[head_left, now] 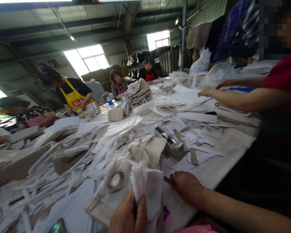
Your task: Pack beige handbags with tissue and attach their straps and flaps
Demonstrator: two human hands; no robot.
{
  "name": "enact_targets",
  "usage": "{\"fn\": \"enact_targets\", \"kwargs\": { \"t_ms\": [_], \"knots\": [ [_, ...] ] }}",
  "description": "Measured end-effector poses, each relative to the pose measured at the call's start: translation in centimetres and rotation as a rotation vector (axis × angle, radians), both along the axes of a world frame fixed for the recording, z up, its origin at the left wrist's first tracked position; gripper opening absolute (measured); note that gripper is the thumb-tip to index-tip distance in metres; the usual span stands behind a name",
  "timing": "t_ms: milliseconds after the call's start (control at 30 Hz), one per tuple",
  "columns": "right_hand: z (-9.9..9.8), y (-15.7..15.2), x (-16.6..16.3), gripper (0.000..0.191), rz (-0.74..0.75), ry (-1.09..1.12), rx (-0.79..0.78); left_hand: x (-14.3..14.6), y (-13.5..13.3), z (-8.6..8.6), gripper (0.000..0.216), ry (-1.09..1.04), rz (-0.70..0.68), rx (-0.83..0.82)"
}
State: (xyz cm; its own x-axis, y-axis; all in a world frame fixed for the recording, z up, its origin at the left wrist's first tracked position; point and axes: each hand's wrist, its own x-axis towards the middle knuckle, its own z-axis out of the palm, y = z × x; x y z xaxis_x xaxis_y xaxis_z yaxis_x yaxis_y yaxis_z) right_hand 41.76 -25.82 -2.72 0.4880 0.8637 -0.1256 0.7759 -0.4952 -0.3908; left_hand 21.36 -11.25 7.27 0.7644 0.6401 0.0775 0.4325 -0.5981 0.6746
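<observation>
Near edge: left hand clenched around a folded white cloth piece, held upright just above the tabletop. Right hand rests flat on the tabletop just right of the cloth, fingers pinching a thin dark strip. Beige bag and a tape dispenser lie just beyond. White strips heaped left. Other people work along the far and right sides.

- Workshop hall, dark metal roof with beams.
- 3 bright windows, daylight pouring in.
- Long worktable; blue post at far end.
</observation>
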Motion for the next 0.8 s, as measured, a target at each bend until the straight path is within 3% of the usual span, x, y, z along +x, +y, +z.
{"fn": "enact_targets", "kwargs": {
  "t_ms": [167,233,333,400,467,567,667,800],
  "knots": [
    [-0.3,-0.4,2.1,0.025,-0.103,0.154,0.098,-0.2,0.3,1.1,0.042,-0.023,-0.057,-0.122],
    [-0.2,-1.4,2.9,0.029,-0.177,0.361,0.228,-0.4,0.4,1.7,0.048,-0.016,-0.101,-0.185],
    [1.8,-2.7,2.7,0.034,-0.2,0.809,0.487,-0.6,0.4,2.5,0.052,-0.014,-0.109,-0.252],
    [4.2,-2.9,1.5,0.036,-0.093,0.946,0.513,-0.7,0.3,2.8,0.05,-0.02,-0.089,-0.261],
    [6.6,-2.5,-0.1,0.036,0.041,0.901,0.437,-0.7,0.2,2.8,0.05,-0.022,-0.081,-0.264],
    [9.0,-0.9,-2.3,0.033,0.119,0.757,0.357,-0.7,0.1,2.3,0.052,-0.017,-0.09,-0.256],
    [9.2,0.6,-3.6,0.031,0.123,0.728,0.34,-1.0,0.0,1.2,0.05,-0.019,-0.1,-0.201],
    [8.0,2.0,-4.2,0.038,0.118,0.743,0.339,-1.2,-0.3,-0.3,0.046,-0.026,-0.03,-0.062]
  ]
}}
